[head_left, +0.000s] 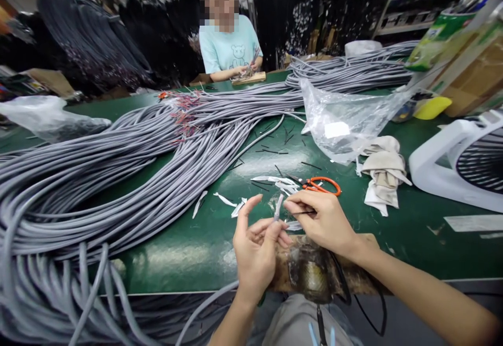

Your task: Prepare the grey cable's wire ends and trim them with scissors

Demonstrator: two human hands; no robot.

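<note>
The thumb and fingers of my left hand [257,246] pinch the end of a grey cable [277,209], with the index finger raised off it. Its tip points up and looks pale. Close by on the right, the fingertips of my right hand [324,220] are pressed together beside that tip. A thin black piece [305,212] shows at those fingers; whether they also touch the cable's wires is too small to tell. Beyond my hands lie orange-handled scissors [323,185] and white scraps [275,181]. Below them, a worn metal device [312,275] sits on a wooden board [281,272].
Bundled grey cables [165,194] cover the left and back of the green table [176,270]. Short black pieces are scattered mid-table. To the right are a clear plastic bag [334,115], a cloth glove [385,168] and a white fan [436,152]. A co-worker [231,47] sits opposite.
</note>
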